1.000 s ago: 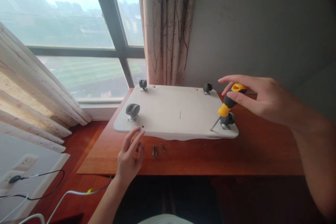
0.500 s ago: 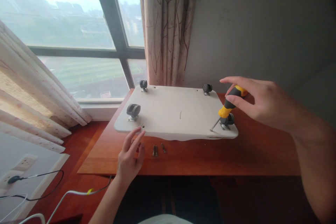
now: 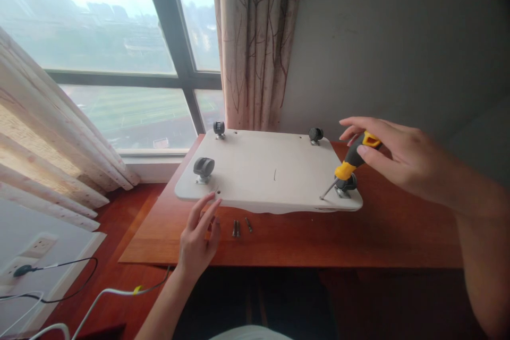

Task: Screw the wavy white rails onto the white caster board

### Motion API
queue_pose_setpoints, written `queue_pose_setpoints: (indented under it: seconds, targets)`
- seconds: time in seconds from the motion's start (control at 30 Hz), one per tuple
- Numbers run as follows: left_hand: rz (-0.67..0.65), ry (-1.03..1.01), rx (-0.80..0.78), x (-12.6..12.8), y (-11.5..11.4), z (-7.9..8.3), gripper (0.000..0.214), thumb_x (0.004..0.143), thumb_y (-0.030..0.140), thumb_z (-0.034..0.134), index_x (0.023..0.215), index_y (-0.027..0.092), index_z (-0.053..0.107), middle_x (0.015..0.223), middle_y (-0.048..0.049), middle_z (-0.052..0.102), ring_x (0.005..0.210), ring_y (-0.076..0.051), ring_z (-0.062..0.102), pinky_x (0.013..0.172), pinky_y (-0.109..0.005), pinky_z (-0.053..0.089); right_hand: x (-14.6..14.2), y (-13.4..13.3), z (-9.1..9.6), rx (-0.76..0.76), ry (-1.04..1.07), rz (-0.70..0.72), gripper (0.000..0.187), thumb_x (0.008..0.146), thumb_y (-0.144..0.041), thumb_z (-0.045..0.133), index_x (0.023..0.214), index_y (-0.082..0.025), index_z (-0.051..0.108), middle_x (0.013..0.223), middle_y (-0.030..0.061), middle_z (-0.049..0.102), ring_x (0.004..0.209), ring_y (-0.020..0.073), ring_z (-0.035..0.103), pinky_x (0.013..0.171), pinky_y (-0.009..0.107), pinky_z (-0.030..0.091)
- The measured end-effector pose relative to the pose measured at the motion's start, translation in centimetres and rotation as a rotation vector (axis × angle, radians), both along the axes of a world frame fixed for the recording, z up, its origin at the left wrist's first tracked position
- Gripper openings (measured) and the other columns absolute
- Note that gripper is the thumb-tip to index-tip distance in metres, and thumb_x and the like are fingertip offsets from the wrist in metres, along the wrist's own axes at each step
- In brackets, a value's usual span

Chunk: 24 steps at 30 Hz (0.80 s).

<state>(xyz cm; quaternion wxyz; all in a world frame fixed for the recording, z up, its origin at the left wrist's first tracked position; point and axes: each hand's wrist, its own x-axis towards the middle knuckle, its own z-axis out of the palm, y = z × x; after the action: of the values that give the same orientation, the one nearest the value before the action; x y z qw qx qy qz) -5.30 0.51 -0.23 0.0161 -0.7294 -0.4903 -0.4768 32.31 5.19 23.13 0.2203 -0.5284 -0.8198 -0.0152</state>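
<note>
A yellow-and-black screwdriver [image 3: 347, 163] is held in my right hand [image 3: 392, 146], tilted, its tip down at the near right of a white board [image 3: 255, 162]. A small screw head seems to lie under the tip; it is too small to tell clearly. Dark casters stand up from the board's corners: near left [image 3: 204, 168], near right [image 3: 346, 185], far left [image 3: 219, 129] and far right [image 3: 316, 134]. My left hand [image 3: 199, 231] rests at the board's near left edge, fingers apart, beside a hole [image 3: 219, 192]. Several screws [image 3: 238, 228] lie on the table in front of the board.
The board lies on a reddish-brown wooden table [image 3: 287, 247]. Behind it hang a patterned curtain [image 3: 258, 42] and a window [image 3: 119, 111]. At lower left are a wall socket [image 3: 43, 246], a black plug [image 3: 23, 270] and a white cable [image 3: 105, 292].
My right hand has shifted slightly right and turned, and the screwdriver leans over further to the right. Its tip stays at the same place on the board. The left hand keeps its place.
</note>
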Motion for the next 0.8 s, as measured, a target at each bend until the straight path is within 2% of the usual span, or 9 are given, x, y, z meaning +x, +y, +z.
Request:
queue_pose_setpoints:
  seconds: [0.1,0.3,0.43,0.53,0.67,0.73,0.8]
  targets:
    - [0.0,0.001,-0.001,0.0,0.0,0.0,0.051,0.096,0.008,0.055,0.143,0.028,0.055,0.143,-0.0142,0.055,0.079,-0.012,0.067,0.073,-0.028,0.059,0.2,0.1,-0.1,-0.022,0.025,0.017,0.042,0.098,-0.039,0.048,0.136,-0.027,0.06,0.108,0.0069,0.074,0.069,0.0195,0.063,0.064,0.033,0.048]
    - [0.005,-0.006,-0.014,-0.1,0.0,-0.2,0.05,0.096,0.009,0.055,0.143,0.029,0.055,0.144,-0.014,0.055,0.081,-0.013,0.068,0.074,-0.028,0.059,0.2,0.2,-0.8,0.192,-0.147,-0.097,0.048,0.095,-0.05,0.055,0.139,-0.029,0.06,0.096,0.0073,0.074,0.072,0.0249,0.065,0.061,0.033,0.043]
    - [0.005,-0.005,-0.007,-0.1,0.1,-0.1,0.049,0.097,0.01,0.055,0.142,0.028,0.056,0.145,-0.0143,0.055,0.081,-0.013,0.069,0.074,-0.028,0.059,-0.1,0.3,-1.0,0.245,-0.17,-0.139,0.049,0.095,-0.055,0.055,0.135,-0.029,0.061,0.091,0.0073,0.074,0.07,0.0264,0.066,0.059,0.034,0.044]
    - [0.006,-0.003,-0.005,-0.1,0.1,-0.2,0.047,0.097,0.011,0.055,0.141,0.027,0.057,0.144,-0.0146,0.055,0.081,-0.013,0.068,0.073,-0.028,0.059,-0.1,0.2,-1.0,0.17,-0.109,-0.112,0.047,0.098,-0.05,0.049,0.138,-0.028,0.058,0.101,0.008,0.075,0.073,0.026,0.068,0.063,0.036,0.049]
    - [0.01,-0.001,-0.012,-0.1,0.0,-0.2,0.046,0.097,0.012,0.054,0.141,0.027,0.056,0.144,-0.0151,0.055,0.082,-0.013,0.068,0.074,-0.029,0.06,0.6,0.4,-0.8,0.043,0.039,0.022,0.046,0.097,-0.036,0.047,0.142,-0.03,0.055,0.133,0.0084,0.067,0.105,0.029,0.07,0.076,0.039,0.057]
    - [0.014,0.004,-0.013,0.0,0.0,-0.1,0.047,0.098,0.012,0.054,0.142,0.027,0.056,0.143,-0.0152,0.055,0.08,-0.013,0.068,0.074,-0.029,0.059,1.1,0.7,-0.7,-0.029,0.116,0.096,0.045,0.096,-0.036,0.051,0.14,-0.031,0.057,0.134,0.0072,0.067,0.111,0.0285,0.069,0.078,0.038,0.058]
    - [0.017,0.009,-0.011,0.0,0.0,0.1,0.047,0.098,0.012,0.054,0.142,0.027,0.055,0.142,-0.0151,0.056,0.077,-0.012,0.066,0.073,-0.029,0.059,1.4,0.9,-0.7,-0.097,0.168,0.125,0.043,0.095,-0.04,0.055,0.137,-0.03,0.06,0.123,0.0065,0.072,0.101,0.0265,0.072,0.076,0.036,0.059]
